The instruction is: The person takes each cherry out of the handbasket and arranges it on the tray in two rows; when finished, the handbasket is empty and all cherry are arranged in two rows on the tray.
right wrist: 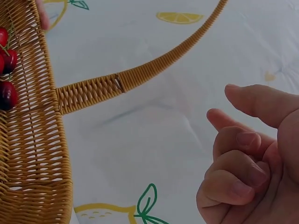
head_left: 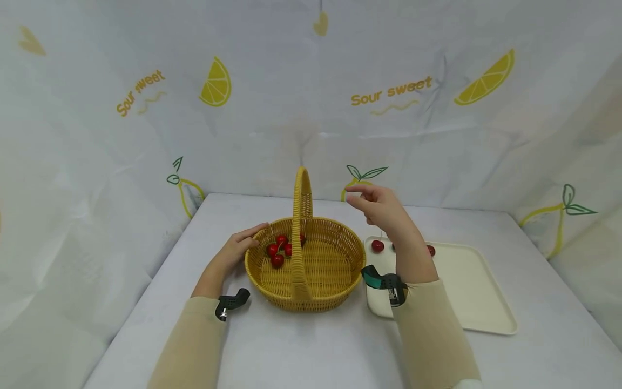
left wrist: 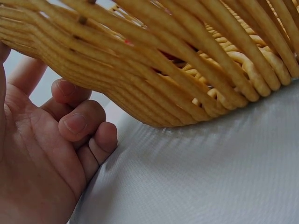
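Observation:
A yellow wicker basket [head_left: 320,300] with a tall arched handle [head_left: 298,232] stands on the table. Several red cherries [head_left: 277,261] lie together in its left half. My left hand [head_left: 233,249] holds the basket's left rim; in the left wrist view, some of its fingers [left wrist: 77,122] curl beside the wicker wall. My right hand [head_left: 381,208] is raised to the right of the handle. Its thumb and index fingertip stand apart with nothing between them, and the other fingers are bent. Below it, several more cherries [head_left: 377,246] lie on a white tray [head_left: 476,292], partly hidden by the right forearm.
The tray sits close to the basket's right side. A white cloth [head_left: 311,351] covers the table, and a white curtain [head_left: 272,140] with lemon prints hangs behind and at both sides. Each wrist carries a black camera mount [head_left: 233,302].

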Demonstrator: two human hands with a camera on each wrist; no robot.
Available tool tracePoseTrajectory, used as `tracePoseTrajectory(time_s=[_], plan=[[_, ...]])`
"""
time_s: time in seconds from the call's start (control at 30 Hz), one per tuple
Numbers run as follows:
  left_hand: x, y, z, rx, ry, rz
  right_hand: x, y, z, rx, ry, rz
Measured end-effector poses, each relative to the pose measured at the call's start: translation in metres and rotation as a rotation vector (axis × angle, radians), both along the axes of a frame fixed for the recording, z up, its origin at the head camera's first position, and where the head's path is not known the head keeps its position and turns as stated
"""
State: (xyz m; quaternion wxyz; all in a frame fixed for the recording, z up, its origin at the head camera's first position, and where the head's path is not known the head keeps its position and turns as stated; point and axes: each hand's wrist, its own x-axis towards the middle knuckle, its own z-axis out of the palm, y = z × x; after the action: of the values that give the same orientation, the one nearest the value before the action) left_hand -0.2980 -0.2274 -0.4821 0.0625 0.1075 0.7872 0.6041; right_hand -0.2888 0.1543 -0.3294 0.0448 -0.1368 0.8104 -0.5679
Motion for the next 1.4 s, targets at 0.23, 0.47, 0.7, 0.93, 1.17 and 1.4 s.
tracePoseTrajectory(time_s=[0.23,0.47,0.7,0.93,1.17,1.4], plan=[[0.001,-0.002,-0.001,-0.003,0.017,-0.004,-0.019,-0.029,-0.004,0.001,0.002,0.12],[0.0,0.0,-0.001,-0.011,0.019,-0.01,-0.034,-0.059,-0.02,0.033,0.015,0.244],[0.001,0.001,-0.001,-0.01,0.035,-0.009,-0.05,-0.082,-0.049,0.104,0.028,0.235],[0.0,0.0,-0.001,-0.011,0.012,-0.006,-0.055,-0.084,-0.076,0.183,-0.014,0.216],[-0.002,0.0,0.0,-0.028,0.005,-0.01,-0.057,-0.084,-0.092,0.336,-0.031,0.309],[-0.001,0.0,-0.001,-0.017,0.002,-0.008,-0.056,-0.091,-0.1,0.488,-0.002,0.419]])
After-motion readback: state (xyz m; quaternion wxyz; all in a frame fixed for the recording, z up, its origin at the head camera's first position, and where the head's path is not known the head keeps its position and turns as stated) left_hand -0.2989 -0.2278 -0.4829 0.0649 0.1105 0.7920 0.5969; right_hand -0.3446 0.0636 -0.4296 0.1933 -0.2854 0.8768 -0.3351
